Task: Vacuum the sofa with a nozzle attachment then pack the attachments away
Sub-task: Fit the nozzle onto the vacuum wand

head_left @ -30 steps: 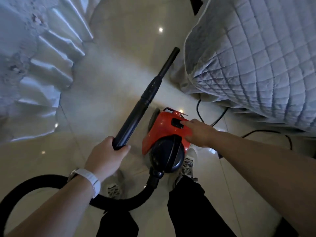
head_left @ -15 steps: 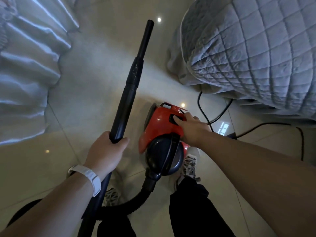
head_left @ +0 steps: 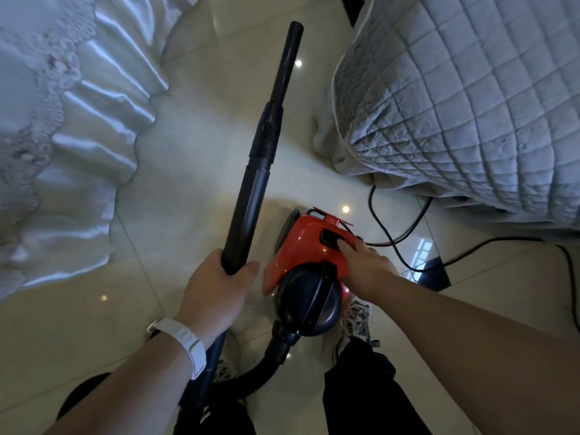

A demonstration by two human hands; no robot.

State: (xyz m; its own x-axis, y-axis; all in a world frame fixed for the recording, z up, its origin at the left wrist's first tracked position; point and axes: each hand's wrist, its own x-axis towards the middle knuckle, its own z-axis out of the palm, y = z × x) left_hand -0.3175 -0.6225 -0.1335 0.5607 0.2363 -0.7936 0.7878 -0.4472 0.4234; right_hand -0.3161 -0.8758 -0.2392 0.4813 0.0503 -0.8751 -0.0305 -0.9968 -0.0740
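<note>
Evidently at the power-switch step: left hand (head_left: 213,290) wrapped around black wand (head_left: 251,196) (tip pointing far), right hand (head_left: 365,266) resting fingers extended on red vacuum (head_left: 301,243) switch, gripping nothing. Next, likely swing nozzle right toward quilted sofa (head_left: 470,105).

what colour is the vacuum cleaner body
Red, with a black front cap; the vacuum cleaner body shows in the head view.

Glossy tiled floor (head_left: 194,196) (ceiling lights mirrored), white wristband (head_left: 185,342).
</note>
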